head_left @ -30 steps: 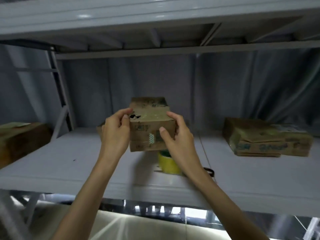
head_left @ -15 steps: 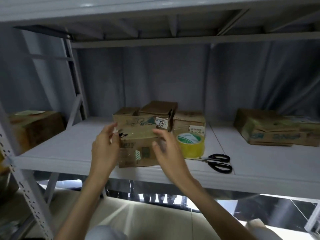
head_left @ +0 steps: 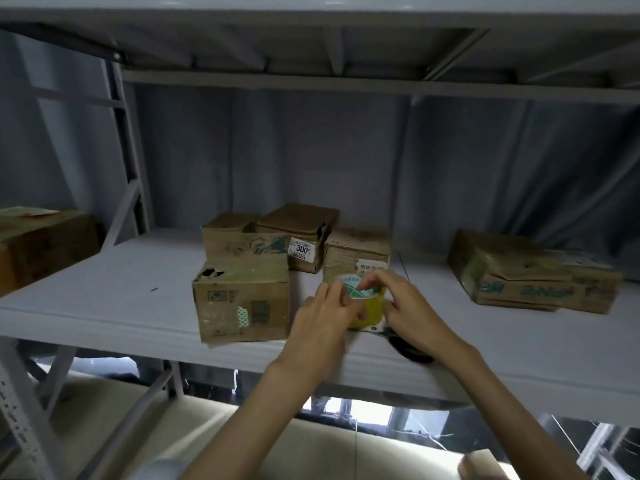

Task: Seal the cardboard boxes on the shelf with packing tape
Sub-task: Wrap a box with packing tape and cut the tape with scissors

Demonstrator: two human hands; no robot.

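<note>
Tape first: the yellow roll of packing tape with a green-and-white label (head_left: 360, 299) stands on the grey metal shelf (head_left: 104, 299), just in front of a small brown cardboard box with a white sticker (head_left: 356, 252) and right of the worn brown cardboard box with a torn corner (head_left: 240, 303). I judge the roll light and rigid, its film slick, so I would hold it by the outer rim and the core. My left hand (head_left: 322, 320) rests against the roll's left side, fingers bent toward its top edge. My right hand (head_left: 398, 303) curls over the top, fingertips pinching at the label; whether they have the loose tape end I cannot tell. Black-handled scissors (head_left: 408, 348) lie partly hidden under my right wrist.
</note>
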